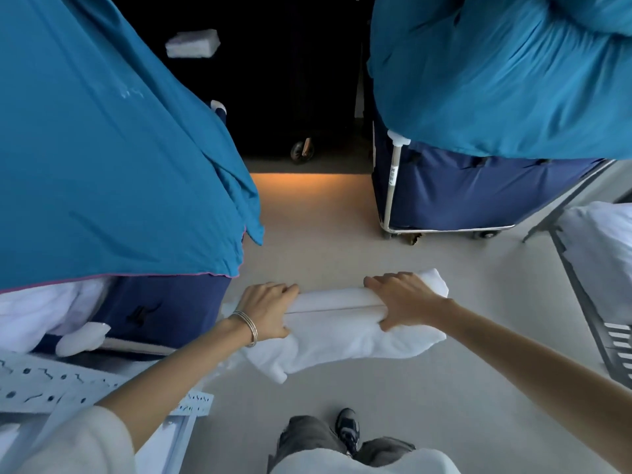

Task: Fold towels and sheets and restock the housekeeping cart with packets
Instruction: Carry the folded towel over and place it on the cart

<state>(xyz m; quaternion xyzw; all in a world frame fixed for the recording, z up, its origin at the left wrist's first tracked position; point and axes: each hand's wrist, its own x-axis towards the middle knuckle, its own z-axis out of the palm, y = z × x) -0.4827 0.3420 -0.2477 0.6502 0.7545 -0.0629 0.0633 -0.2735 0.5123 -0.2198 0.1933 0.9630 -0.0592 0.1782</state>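
A white towel (342, 331) is held in the air in front of me, above the grey floor, rolled or folded into a thick bar with loose ends hanging below. My left hand (265, 311) grips its left end, fingers curled over the top. My right hand (400, 297) grips the right part, fingers over the top and thumb underneath. A silver bangle sits on my left wrist.
A linen cart (160, 313) under a teal cover (102, 159) stands at the left with white linen spilling out. A second navy cart (478, 196) with a teal cover is at the back right. A grey rack (595, 313) holds white linen at right. A white perforated shelf (51, 388) lies lower left.
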